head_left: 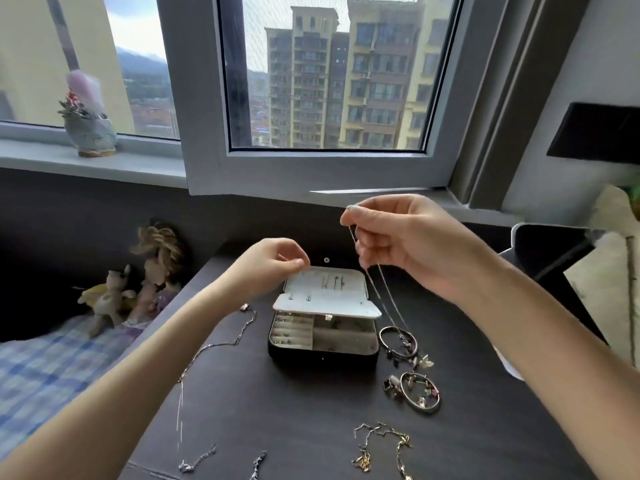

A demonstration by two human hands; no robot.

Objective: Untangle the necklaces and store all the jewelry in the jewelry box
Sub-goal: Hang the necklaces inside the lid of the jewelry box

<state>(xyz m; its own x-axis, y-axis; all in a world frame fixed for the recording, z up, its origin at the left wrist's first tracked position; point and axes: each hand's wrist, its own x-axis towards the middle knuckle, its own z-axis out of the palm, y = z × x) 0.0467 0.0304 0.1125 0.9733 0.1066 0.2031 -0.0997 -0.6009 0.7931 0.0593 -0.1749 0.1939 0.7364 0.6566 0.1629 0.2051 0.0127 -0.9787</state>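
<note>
An open black jewelry box [323, 355] with a white inner lid [325, 292] sits mid-table. My right hand [398, 237] is raised above and right of it and pinches a thin silver necklace [384, 292] that hangs down to the bangles. My left hand [273, 261] hovers at the lid's far left edge with fingers curled; whether it holds anything is unclear. A long silver chain [214, 348] lies left of the box. A gold and silver chain [381, 445] lies at the front. Two bangles with charms [398, 341] [420, 393] lie right of the box.
The dark table [311, 410] ends at its left edge beside a bed with a checked blue cover [45, 362] and stuffed toys [138, 289]. Small chain pieces [197, 462] lie at the front edge. A black chair [554, 251] stands at the right. A window sill is behind.
</note>
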